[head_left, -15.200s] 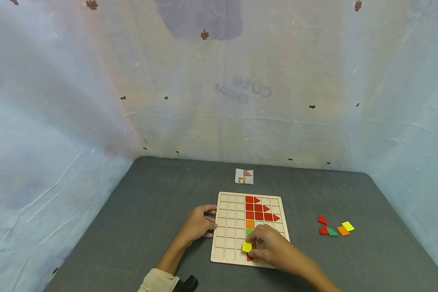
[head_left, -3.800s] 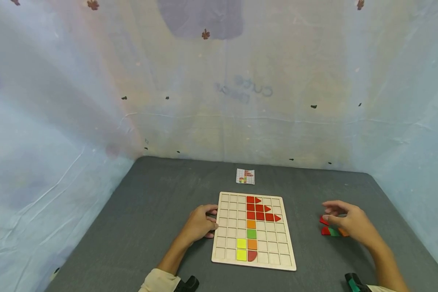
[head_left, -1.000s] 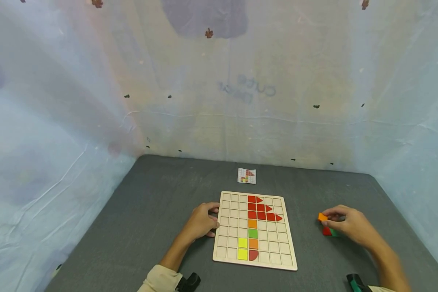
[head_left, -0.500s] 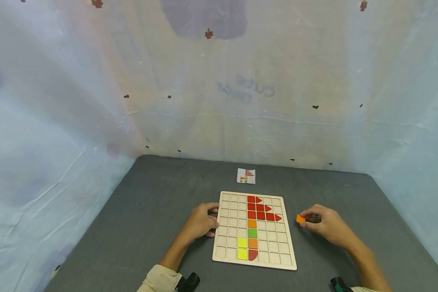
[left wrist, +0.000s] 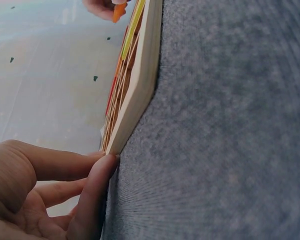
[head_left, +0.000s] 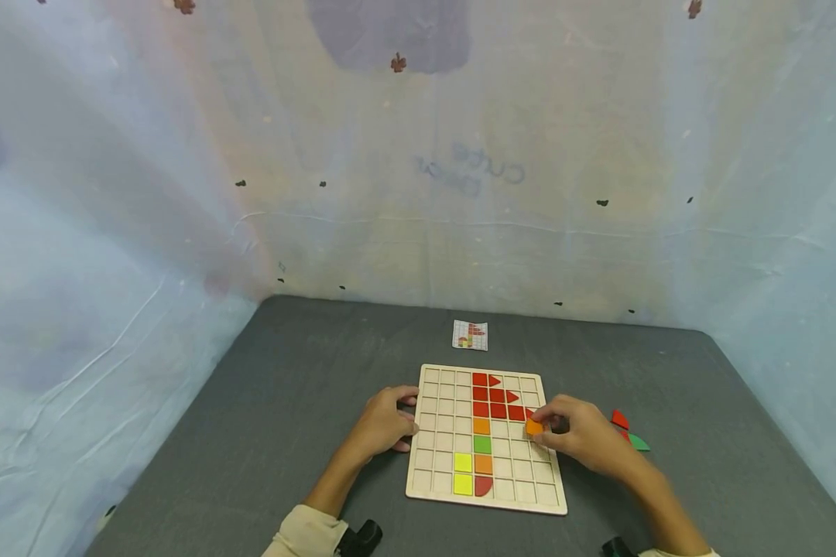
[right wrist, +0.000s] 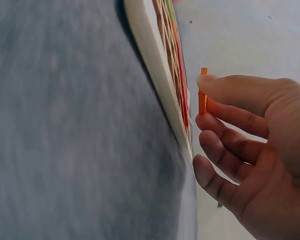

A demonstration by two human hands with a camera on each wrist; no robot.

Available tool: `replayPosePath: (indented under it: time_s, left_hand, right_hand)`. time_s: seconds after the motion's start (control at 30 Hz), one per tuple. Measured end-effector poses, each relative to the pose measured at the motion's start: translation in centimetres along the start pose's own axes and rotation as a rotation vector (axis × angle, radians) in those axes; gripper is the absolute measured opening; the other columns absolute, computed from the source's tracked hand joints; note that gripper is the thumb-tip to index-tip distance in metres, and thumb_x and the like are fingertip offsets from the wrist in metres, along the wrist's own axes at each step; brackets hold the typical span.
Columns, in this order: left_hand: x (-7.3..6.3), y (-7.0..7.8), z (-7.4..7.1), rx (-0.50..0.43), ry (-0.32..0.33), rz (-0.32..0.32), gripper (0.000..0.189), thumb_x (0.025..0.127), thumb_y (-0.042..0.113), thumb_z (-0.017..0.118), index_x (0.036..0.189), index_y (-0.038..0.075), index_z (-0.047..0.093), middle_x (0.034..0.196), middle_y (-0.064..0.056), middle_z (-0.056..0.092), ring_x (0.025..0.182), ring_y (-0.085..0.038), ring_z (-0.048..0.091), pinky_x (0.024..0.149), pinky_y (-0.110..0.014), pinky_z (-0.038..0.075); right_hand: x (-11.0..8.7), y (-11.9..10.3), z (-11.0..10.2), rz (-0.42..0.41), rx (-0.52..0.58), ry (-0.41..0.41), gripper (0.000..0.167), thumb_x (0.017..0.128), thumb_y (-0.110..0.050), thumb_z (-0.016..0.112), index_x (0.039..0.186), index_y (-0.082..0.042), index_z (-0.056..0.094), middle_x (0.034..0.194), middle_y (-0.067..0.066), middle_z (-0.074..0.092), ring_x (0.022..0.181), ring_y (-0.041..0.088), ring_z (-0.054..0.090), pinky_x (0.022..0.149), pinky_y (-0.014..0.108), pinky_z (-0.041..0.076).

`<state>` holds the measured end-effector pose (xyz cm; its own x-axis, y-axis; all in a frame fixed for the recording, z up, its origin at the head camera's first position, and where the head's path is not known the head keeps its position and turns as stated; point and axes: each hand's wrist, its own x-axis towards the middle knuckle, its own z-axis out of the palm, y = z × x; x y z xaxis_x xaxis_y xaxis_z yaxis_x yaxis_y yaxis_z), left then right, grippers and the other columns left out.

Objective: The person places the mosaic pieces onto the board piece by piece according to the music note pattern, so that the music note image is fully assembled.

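Note:
My left hand holds the left edge of the wooden grid board. In the left wrist view its thumb and forefinger meet at that edge. My right hand pinches an orange square tile between thumb and fingers, over the board's right side. The right wrist view shows the tile edge-on. Set in the grid are red squares with red triangles, orange squares, a green square, two yellow squares and a red quarter-round.
Loose to the right of the board lie a red rounded piece, a green one and another red piece, partly behind my right hand. A small pattern card lies beyond the board on the grey table.
Earlier the two yellow squares went into the grid. Since then my right hand has lifted the orange square from the loose pieces and carried it left, over the board. My left hand stays put.

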<state>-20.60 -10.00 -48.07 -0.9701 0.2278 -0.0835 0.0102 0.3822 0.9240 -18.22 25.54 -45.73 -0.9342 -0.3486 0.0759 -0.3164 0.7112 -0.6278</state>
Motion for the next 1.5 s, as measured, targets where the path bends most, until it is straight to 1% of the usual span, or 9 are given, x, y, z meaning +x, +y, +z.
replayPosePath:
  time_s: [0.2,0.47,0.7,0.83,1.0,1.1,1.23,1.37,1.5]
  left_hand:
    - [0.1,0.0,0.1,0.002,0.000,0.001,0.066,0.082,-0.011,0.071,0.147,-0.003,0.059,0.132,-0.019,0.061,0.097,-0.023,0.070,0.055,-0.035,0.064]
    - [0.1,-0.1,0.2,-0.004,-0.007,-0.011,0.066,0.083,-0.011,0.071,0.147,-0.003,0.059,0.132,-0.019,0.061,0.097,-0.023,0.069,0.055,-0.035,0.064]
    - [0.1,-0.2,0.1,-0.008,-0.002,-0.007,0.066,0.082,-0.010,0.072,0.147,-0.003,0.059,0.132,-0.019,0.061,0.097,-0.023,0.070,0.055,-0.035,0.064]
    - [0.1,-0.2,0.1,-0.009,-0.003,0.000,0.066,0.082,-0.010,0.072,0.147,-0.004,0.058,0.132,-0.019,0.061,0.098,-0.023,0.070,0.055,-0.035,0.064]
    - [0.0,-0.1,0.1,-0.005,-0.001,0.005,0.066,0.083,-0.010,0.072,0.147,-0.004,0.058,0.132,-0.020,0.061,0.098,-0.023,0.069,0.055,-0.035,0.064]
    - [0.0,-0.1,0.1,-0.008,-0.001,0.001,0.067,0.082,-0.010,0.071,0.147,-0.004,0.058,0.133,-0.019,0.061,0.099,-0.024,0.069,0.055,-0.035,0.064]
    - [0.0,0.0,0.1,-0.013,-0.002,-0.005,0.067,0.082,-0.010,0.071,0.147,-0.003,0.058,0.133,-0.019,0.061,0.099,-0.024,0.069,0.055,-0.035,0.064]
    - [0.1,0.0,0.0,-0.015,0.001,-0.008,0.067,0.081,-0.010,0.072,0.147,-0.003,0.059,0.132,-0.019,0.061,0.098,-0.024,0.069,0.055,-0.035,0.064]
    - [0.1,0.0,0.0,-0.020,0.000,-0.013,0.067,0.081,-0.011,0.073,0.146,-0.003,0.059,0.132,-0.019,0.062,0.098,-0.023,0.070,0.055,-0.035,0.064]
  right_hand:
    - [0.5,-1.1,1.1,-0.037,0.004,-0.037,0.020,0.091,-0.021,0.082,0.110,-0.015,0.077,0.104,-0.005,0.067,0.089,0.013,0.059,0.074,0.026,0.051]
    - [1.3,-2.6,2.5,-0.130,0.044,-0.048,0.018,0.090,-0.016,0.083,0.107,-0.013,0.078,0.099,-0.006,0.069,0.088,0.013,0.062,0.075,0.027,0.055]
    - [1.7,-3.8,3.6,-0.112,0.041,-0.079,0.022,0.091,-0.022,0.085,0.110,-0.014,0.078,0.103,-0.007,0.070,0.091,0.011,0.061,0.078,0.028,0.056]
    - [2.0,-4.7,4.1,-0.138,0.044,-0.102,0.022,0.090,-0.022,0.085,0.108,-0.011,0.078,0.100,-0.005,0.069,0.089,0.012,0.060,0.077,0.028,0.055]
    - [2.3,-6.0,4.9,-0.114,0.019,-0.126,0.019,0.091,-0.021,0.084,0.107,-0.015,0.079,0.099,-0.009,0.068,0.089,0.012,0.059,0.076,0.026,0.054]
    - [2.5,-6.7,5.3,-0.108,0.032,-0.143,0.018,0.091,-0.021,0.085,0.107,-0.017,0.079,0.099,-0.010,0.068,0.089,0.014,0.061,0.076,0.026,0.054]
    - [2.8,-7.4,5.7,-0.122,0.044,-0.162,0.019,0.091,-0.019,0.084,0.108,-0.015,0.079,0.101,-0.009,0.068,0.090,0.015,0.062,0.077,0.027,0.055]
    - [3.0,-7.9,6.1,-0.124,0.050,-0.177,0.021,0.090,-0.018,0.083,0.110,-0.013,0.079,0.103,-0.008,0.069,0.093,0.013,0.062,0.081,0.029,0.055]
    - [3.3,-8.3,6.6,-0.138,0.048,-0.191,0.020,0.090,-0.019,0.084,0.108,-0.013,0.078,0.100,-0.008,0.068,0.088,0.011,0.061,0.077,0.027,0.055]
